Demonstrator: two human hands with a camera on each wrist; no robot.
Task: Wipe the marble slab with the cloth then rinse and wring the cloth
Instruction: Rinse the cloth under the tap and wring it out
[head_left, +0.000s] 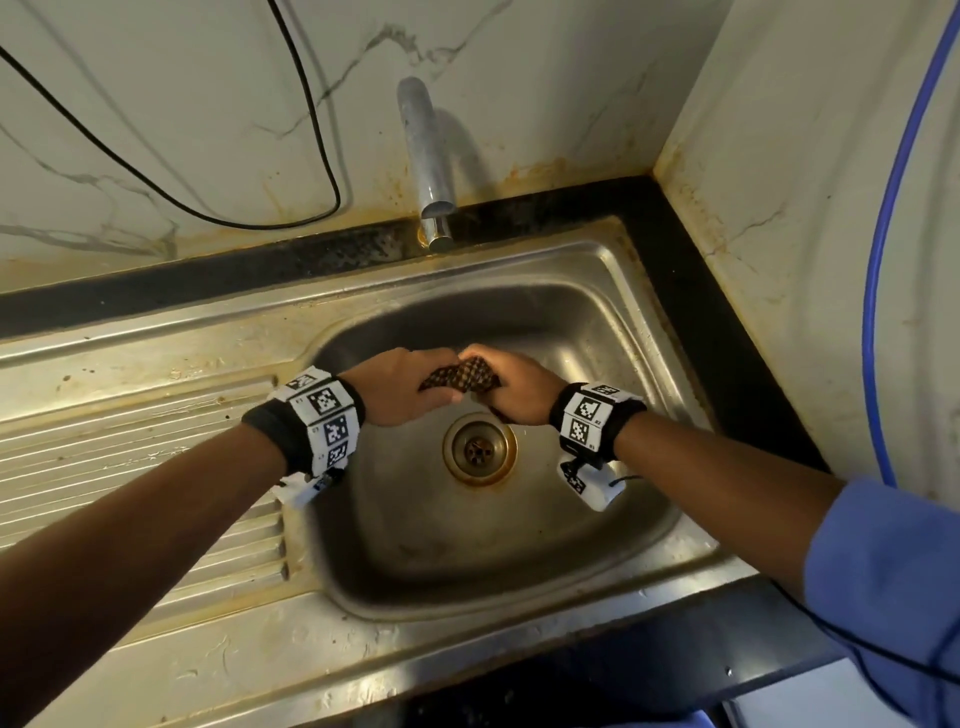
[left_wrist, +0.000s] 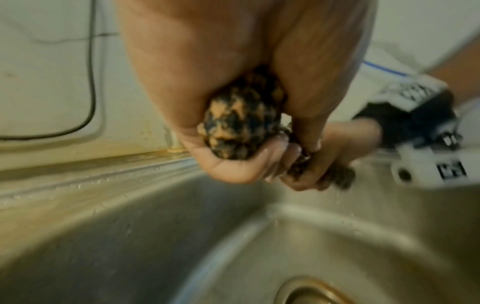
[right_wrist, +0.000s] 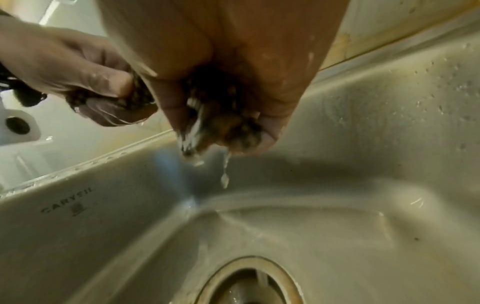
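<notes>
Both hands were above the steel sink, over its drain, with the checked cloth bunched between them. The left hand had a closed grip around one end of the cloth and the right hand a closed grip around the other, knuckles nearly touching. Water dripped from the cloth under the right hand, and the tap stood behind at the wall.

Dull stained steel sink, wet woven cloth, glossy marble-look wall
</notes>
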